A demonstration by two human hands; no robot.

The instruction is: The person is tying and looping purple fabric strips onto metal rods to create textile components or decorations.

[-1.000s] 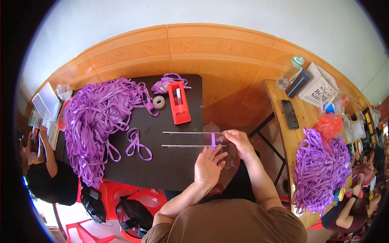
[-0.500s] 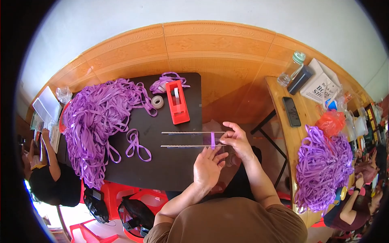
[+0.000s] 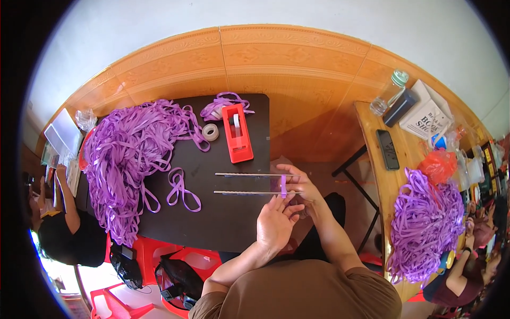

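Observation:
Two thin parallel metal rods (image 3: 249,174) reach out over the dark table's right edge. A short band of purple ribbon (image 3: 283,186) spans both rods near their right ends. From the right, my right hand (image 3: 305,190) closes with bent fingers on the ribbon at those ends. My left hand (image 3: 273,226) is turned palm up just below the lower rod, fingers spread and loosely bent. Its fingertips come up against the ribbon's lower end; whether they grip it is hard to see.
A big heap of purple ribbon (image 3: 127,154) covers the left of the dark table (image 3: 212,228). A loose ribbon loop (image 3: 183,191), a tape roll (image 3: 210,132) and a red tape dispenser (image 3: 237,135) lie nearby. The wooden side table (image 3: 366,119) bears a phone (image 3: 388,150) and more ribbon (image 3: 425,228).
My right hand has shifted lower and turned, its raised fingers now folded in behind the ribbon. My left hand stays palm up beneath the rods. The whole view has shifted slightly.

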